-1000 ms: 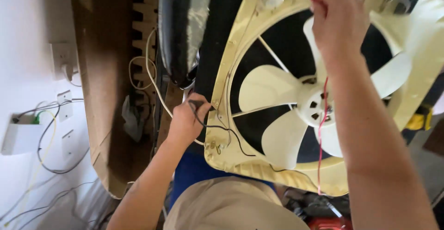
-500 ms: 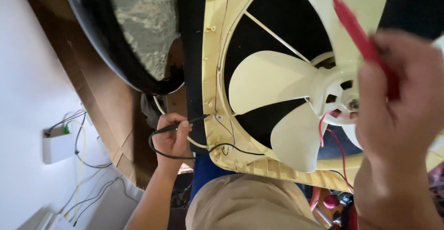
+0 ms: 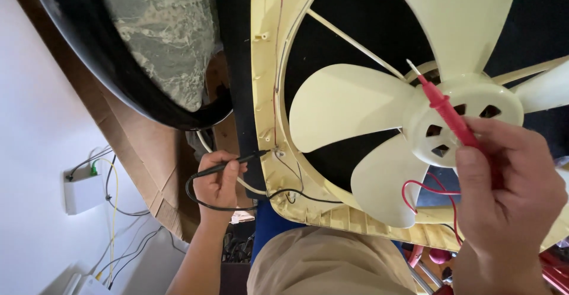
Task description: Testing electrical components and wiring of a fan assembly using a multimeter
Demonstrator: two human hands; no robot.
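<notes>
A cream plastic fan (image 3: 349, 102) with broad blades sits in a yellowed square frame (image 3: 264, 93) above my lap. My left hand (image 3: 218, 181) grips a thin black test probe (image 3: 237, 163), whose tip touches the frame's inner edge near a small wire. My right hand (image 3: 504, 185) holds a red test probe (image 3: 446, 106); its metal tip points up and left over the fan's hub (image 3: 465, 114), beside a thin strut. A red lead (image 3: 427, 191) loops below the hub. A black lead (image 3: 296, 193) runs along the frame's lower corner.
A dark round rim (image 3: 118, 87) with a mottled grey panel inside fills the upper left. Brown cardboard (image 3: 154, 158) lies beneath it. A white box (image 3: 83, 191) with thin cables sits on the pale floor at left. My tan trouser leg (image 3: 320, 265) is at the bottom.
The view has closed in on the fan. My right hand has dropped lower, so the red probe's tip now shows over the hub. My left hand keeps the black probe at the frame.
</notes>
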